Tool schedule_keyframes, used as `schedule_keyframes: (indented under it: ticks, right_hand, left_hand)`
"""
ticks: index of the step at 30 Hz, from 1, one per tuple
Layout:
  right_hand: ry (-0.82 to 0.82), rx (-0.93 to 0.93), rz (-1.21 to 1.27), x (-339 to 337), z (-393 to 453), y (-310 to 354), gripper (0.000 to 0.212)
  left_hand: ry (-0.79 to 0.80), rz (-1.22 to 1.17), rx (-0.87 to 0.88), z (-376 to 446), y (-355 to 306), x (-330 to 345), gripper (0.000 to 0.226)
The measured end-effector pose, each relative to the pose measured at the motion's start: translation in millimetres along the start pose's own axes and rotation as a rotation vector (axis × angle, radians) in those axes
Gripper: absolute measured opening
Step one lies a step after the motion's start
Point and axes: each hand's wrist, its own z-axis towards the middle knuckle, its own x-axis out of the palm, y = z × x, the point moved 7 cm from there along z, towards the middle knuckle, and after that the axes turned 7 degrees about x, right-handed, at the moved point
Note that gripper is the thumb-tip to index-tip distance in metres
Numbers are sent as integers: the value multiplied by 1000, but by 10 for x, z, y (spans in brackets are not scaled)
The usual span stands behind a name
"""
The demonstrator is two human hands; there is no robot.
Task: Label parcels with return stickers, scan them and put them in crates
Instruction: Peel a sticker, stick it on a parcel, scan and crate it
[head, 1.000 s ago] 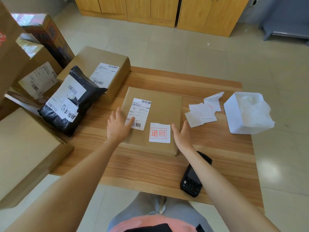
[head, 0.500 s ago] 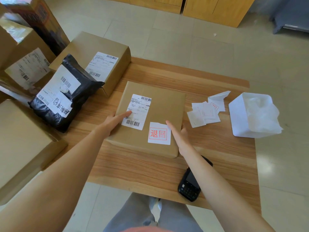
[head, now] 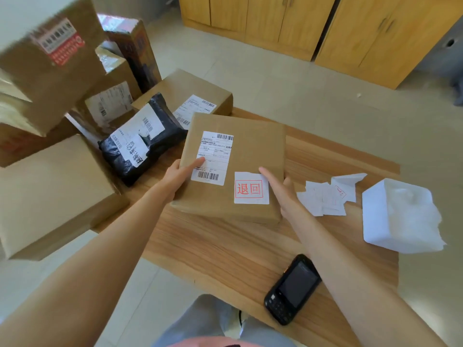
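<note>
Lifting the brown parcel (head: 240, 156) off the wooden table (head: 225, 246), the left hand (head: 179, 175) grips its near-left corner, thumb on the shipping label (head: 213, 157), while the right hand (head: 280, 191) presses straight fingers beside the return sticker (head: 251, 188), likely steadying it.

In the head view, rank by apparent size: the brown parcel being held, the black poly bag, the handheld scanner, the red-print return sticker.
1. Brown parcel
2. Black poly bag
3. Handheld scanner, though it lies nearer the camera, which inflates it
4. Return sticker
</note>
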Motion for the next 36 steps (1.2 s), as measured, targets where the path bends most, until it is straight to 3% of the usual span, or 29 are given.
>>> schedule_keyframes:
  ticks: [4,8,21,27,32,36]
  right_hand:
    - [86,-89,-48,121,-97,357,58]
    - [187,-147,-108,219,-282,547,64]
    - [505,-250,-291,943,-1003,395,41]
    - [683,-267,-377,1711,-1494,256,76]
    - [789,-289,-429,2355,-1873,141,73]
    - [857,-294,-505,3004,-2195,-12,108]
  left_hand:
    - [-119,-60,57,-348,-220,-211,66]
    - [-217,-157,87,-774,-257,-337,64]
    - [-619,-377,113,-2147,400,-864,57]
    - [-787,-434,111,-2722,735,-1455,63]
    - [-882,-484,113,-3064,981,-1956,63]
    - [-949,-530,106,-3277,1239,-2439,61]
